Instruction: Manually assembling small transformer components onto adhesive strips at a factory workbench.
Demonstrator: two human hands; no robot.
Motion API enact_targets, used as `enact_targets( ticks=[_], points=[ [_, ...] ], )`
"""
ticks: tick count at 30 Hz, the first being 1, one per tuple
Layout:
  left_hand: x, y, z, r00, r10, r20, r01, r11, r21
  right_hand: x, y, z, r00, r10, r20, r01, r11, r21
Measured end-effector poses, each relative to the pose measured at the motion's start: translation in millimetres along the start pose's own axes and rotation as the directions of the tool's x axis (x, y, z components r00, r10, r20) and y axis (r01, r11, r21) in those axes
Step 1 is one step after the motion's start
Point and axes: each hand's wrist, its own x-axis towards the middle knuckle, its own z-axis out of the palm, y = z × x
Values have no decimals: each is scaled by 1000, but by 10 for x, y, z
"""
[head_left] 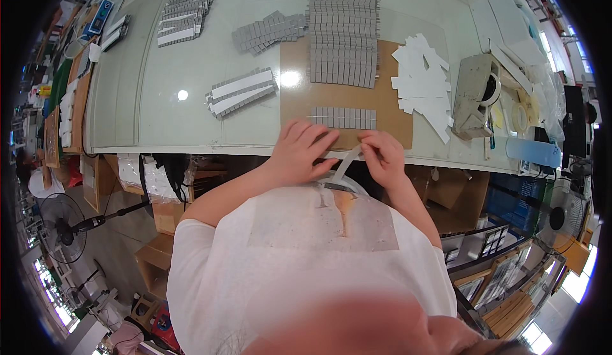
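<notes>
A grey segmented strip [344, 118] lies flat on a brown board [296, 93] at the table's near edge. My left hand [301, 151] rests beside the strip's near left corner, fingers spread and seemingly holding nothing. Between the fingertips of my right hand [384, 157] is a narrow white strip [347, 163], which curves down toward my shirt. Beyond the single grey strip, a long stack of similar grey strips [343, 36] covers the middle of the board. White paper pieces [422, 81] lie in a loose pile to the right.
Grey strips with white strips on them [242, 91] lie left of the board, near a loose grey heap [268, 33]. Another stack [187, 12] sits far left. A metal tape dispenser [475, 96] and a blue bottle-like object [534, 152] stand right. Fans [64, 227] flank the table.
</notes>
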Motion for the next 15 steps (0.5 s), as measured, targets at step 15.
enact_targets(
  ticks=[15],
  points=[
    [-120, -132, -96, 999, -22, -27, 24, 995, 98, 261, 22, -109, 665, 747, 20, -520, 443, 730]
  ],
)
